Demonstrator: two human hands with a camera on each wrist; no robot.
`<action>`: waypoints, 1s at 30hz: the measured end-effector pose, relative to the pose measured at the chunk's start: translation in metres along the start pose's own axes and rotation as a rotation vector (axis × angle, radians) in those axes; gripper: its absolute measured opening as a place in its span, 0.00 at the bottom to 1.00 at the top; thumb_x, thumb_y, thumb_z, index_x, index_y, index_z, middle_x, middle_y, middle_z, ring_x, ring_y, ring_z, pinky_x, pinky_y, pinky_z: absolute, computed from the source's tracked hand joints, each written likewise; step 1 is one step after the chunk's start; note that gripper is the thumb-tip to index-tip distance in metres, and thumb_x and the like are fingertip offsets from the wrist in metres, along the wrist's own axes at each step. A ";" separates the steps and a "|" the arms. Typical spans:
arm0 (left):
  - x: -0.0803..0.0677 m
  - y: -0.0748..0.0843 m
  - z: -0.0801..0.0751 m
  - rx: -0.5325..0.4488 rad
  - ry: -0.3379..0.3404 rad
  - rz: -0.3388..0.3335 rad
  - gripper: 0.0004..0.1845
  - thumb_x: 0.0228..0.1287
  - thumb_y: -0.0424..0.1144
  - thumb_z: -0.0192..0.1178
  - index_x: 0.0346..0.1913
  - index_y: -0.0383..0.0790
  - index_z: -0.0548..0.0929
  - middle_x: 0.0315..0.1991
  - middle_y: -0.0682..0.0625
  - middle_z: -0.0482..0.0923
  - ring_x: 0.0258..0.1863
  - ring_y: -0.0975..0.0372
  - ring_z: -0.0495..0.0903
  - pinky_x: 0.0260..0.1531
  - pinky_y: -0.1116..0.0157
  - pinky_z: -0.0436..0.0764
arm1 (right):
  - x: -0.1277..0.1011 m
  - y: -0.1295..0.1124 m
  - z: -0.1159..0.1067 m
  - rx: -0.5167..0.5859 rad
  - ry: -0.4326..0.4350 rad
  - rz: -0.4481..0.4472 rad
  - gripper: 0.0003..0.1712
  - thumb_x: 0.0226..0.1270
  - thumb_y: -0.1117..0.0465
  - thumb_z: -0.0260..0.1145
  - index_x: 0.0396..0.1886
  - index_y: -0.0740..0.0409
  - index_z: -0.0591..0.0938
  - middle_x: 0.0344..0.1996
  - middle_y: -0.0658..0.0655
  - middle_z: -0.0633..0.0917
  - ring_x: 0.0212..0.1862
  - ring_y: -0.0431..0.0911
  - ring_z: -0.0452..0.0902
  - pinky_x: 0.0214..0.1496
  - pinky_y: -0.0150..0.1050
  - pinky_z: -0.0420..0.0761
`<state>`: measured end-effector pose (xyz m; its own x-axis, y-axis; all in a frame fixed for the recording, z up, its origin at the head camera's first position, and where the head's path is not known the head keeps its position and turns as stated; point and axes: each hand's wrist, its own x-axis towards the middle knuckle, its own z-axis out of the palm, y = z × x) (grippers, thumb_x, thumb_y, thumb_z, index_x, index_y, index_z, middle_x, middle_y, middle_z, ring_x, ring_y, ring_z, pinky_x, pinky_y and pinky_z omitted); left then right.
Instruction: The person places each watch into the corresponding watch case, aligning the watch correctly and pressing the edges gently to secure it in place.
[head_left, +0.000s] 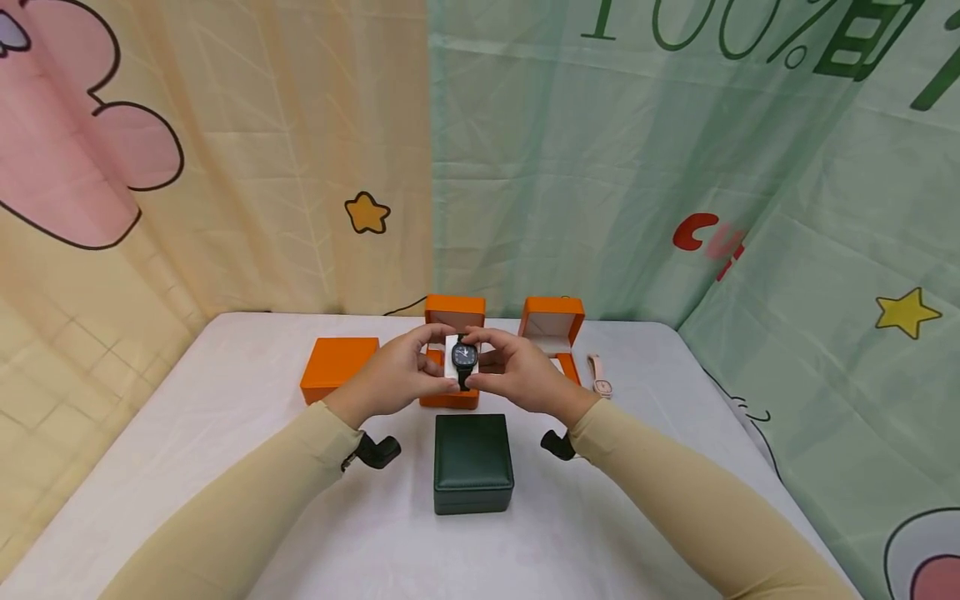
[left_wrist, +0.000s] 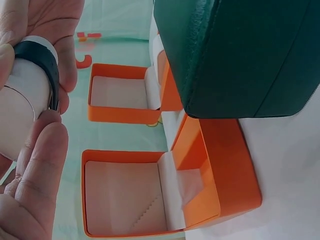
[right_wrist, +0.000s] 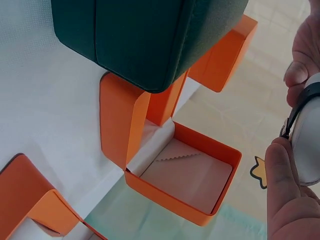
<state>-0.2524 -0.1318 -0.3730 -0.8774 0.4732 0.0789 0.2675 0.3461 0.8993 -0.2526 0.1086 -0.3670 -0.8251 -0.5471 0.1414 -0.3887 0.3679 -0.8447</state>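
Note:
A black watch with a dark square-cornered face is wrapped round a white cushion, its face turned toward the head camera. My left hand grips the cushion and watch from the left, thumb below and fingers above. From the other side my right hand pinches them at the strap's top and bottom. Both hands are over an open orange box, partly hiding it. In the left wrist view, the black strap circles the cushion, and this open box has no cushion visible in its hollow.
A dark green lidded box stands shut in front of the hands. At the left is a closed orange box. Another open orange box stands at the right, beside a pale pink watch on the white tablecloth.

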 end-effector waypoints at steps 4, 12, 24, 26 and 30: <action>0.000 0.000 0.000 -0.015 -0.009 -0.004 0.43 0.61 0.33 0.77 0.76 0.40 0.66 0.70 0.41 0.70 0.40 0.57 0.88 0.43 0.64 0.90 | 0.000 0.002 0.000 0.017 -0.013 -0.011 0.29 0.70 0.66 0.73 0.69 0.57 0.76 0.80 0.59 0.69 0.61 0.55 0.86 0.63 0.45 0.85; 0.000 0.002 0.000 -0.014 -0.006 -0.007 0.43 0.61 0.33 0.77 0.77 0.41 0.66 0.70 0.42 0.70 0.41 0.57 0.88 0.44 0.63 0.90 | 0.002 0.003 0.002 0.054 0.040 0.017 0.22 0.74 0.63 0.70 0.65 0.53 0.80 0.79 0.58 0.70 0.61 0.56 0.86 0.60 0.46 0.87; 0.000 0.002 -0.001 -0.028 -0.009 -0.026 0.43 0.63 0.30 0.74 0.79 0.42 0.65 0.73 0.42 0.70 0.47 0.56 0.88 0.50 0.60 0.90 | 0.003 0.003 -0.001 -0.024 0.001 -0.014 0.39 0.67 0.66 0.76 0.75 0.52 0.70 0.74 0.57 0.74 0.63 0.54 0.85 0.66 0.51 0.83; 0.000 0.002 -0.002 -0.018 -0.012 -0.026 0.43 0.63 0.29 0.74 0.79 0.42 0.65 0.72 0.42 0.70 0.47 0.56 0.88 0.50 0.60 0.90 | 0.003 0.003 -0.002 -0.049 -0.004 -0.010 0.42 0.66 0.66 0.77 0.76 0.51 0.68 0.74 0.57 0.74 0.64 0.54 0.85 0.67 0.52 0.82; 0.000 0.001 -0.003 0.010 -0.014 -0.020 0.44 0.62 0.30 0.75 0.79 0.42 0.64 0.69 0.41 0.73 0.46 0.57 0.88 0.50 0.61 0.90 | 0.004 0.004 -0.003 -0.100 -0.010 0.011 0.44 0.66 0.63 0.78 0.78 0.50 0.68 0.73 0.54 0.75 0.64 0.51 0.85 0.69 0.50 0.81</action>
<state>-0.2531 -0.1339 -0.3706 -0.8771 0.4771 0.0545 0.2537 0.3640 0.8962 -0.2589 0.1099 -0.3685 -0.8255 -0.5499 0.1274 -0.4193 0.4464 -0.7905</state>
